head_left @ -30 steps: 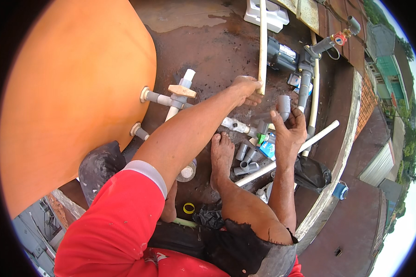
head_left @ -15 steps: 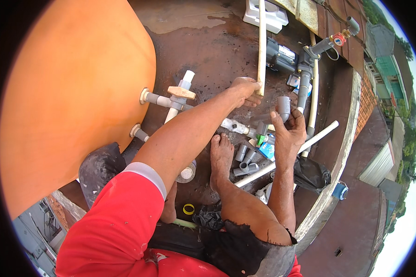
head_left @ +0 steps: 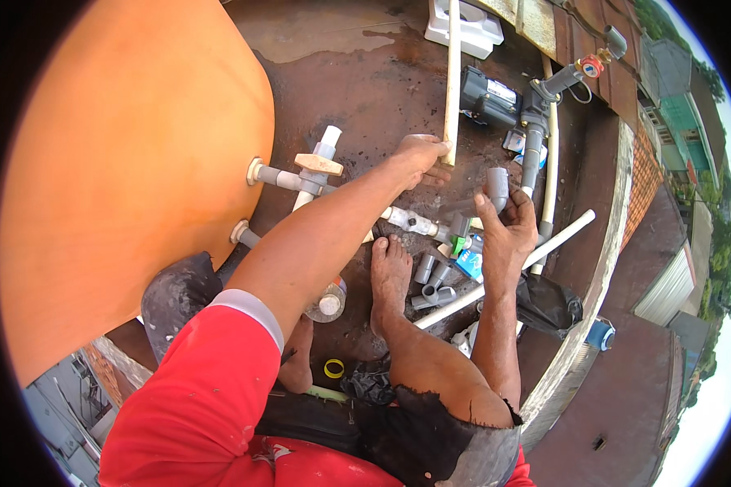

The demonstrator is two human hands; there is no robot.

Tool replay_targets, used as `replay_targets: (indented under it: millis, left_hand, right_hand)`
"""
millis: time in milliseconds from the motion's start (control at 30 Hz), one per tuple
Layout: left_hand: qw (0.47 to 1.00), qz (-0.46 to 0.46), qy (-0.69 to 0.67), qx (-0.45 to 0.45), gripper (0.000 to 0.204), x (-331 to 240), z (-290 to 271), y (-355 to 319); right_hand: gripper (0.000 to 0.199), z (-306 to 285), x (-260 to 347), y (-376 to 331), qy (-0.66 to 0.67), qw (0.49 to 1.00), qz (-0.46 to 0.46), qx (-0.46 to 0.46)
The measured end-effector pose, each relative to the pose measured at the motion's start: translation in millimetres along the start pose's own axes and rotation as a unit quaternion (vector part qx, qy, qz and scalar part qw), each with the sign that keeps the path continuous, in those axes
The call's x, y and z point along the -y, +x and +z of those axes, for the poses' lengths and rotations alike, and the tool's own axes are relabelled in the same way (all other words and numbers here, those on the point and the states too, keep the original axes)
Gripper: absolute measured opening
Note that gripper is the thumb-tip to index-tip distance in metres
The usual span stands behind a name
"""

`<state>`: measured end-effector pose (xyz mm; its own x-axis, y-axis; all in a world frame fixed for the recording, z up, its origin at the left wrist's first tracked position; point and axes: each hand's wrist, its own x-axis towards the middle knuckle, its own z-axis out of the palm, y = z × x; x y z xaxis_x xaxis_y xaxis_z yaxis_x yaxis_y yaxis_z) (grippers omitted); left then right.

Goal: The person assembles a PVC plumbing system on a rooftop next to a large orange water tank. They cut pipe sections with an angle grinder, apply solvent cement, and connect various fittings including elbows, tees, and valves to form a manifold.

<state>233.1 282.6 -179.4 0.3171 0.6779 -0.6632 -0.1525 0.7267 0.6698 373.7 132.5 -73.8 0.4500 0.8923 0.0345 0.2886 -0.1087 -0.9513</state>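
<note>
Pipe [head_left: 452, 89] held in the left hand [head_left: 420, 157] and elbow [head_left: 497, 187] held in the right hand [head_left: 512, 230] stand unjoined near the pump [head_left: 487, 97], gauge [head_left: 592, 66] already fitted right of it.

A pale label [head_left: 503, 91] on the black pump motor [head_left: 481, 108], white lettering on the blue packet [head_left: 469, 264] right of centre, and the dial of the red-rimmed gauge [head_left: 592, 66] at upper right are too small to read reliably.
</note>
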Motion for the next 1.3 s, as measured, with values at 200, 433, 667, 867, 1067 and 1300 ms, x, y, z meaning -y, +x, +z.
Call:
replay_targets:
  millis: [200, 433, 667, 867, 1067, 1300]
  left_hand:
    - [1.000, 0.001, -0.010, 0.008, 0.032, -3, -5, -3]
    - [1.000, 0.004, -0.020, 0.002, 0.030, -7, -18, -10]
    - [1.000, 0.002, -0.001, -0.001, 0.024, -17, -26, -27]
    - [1.000, 0.014, -0.015, -0.023, 0.027, -18, -41, -29]
    - [0.999, 0.021, -0.017, -0.033, 0.029, -22, -50, -39]
    - [0.996, 0.036, 0.001, -0.081, 0.037, -25, -53, -43]
  right_hand:
    - [0.055, 0, -2, -1, 0.006, 1.000, -0.002, -0.003]
    - [0.054, 3, 1, -1, 0.002, 1.000, -0.016, 0.001]
    - [0.054, 3, 0, -5, -0.014, 0.999, -0.029, 0.001]
    - [0.057, 1, -5, -5, -0.020, 0.999, -0.039, 0.000]
    - [0.057, -1, 1, -4, 0.006, 1.000, 0.000, -0.013]
    - [0.057, 2, 2, -5, 0.040, 0.999, 0.009, -0.005]
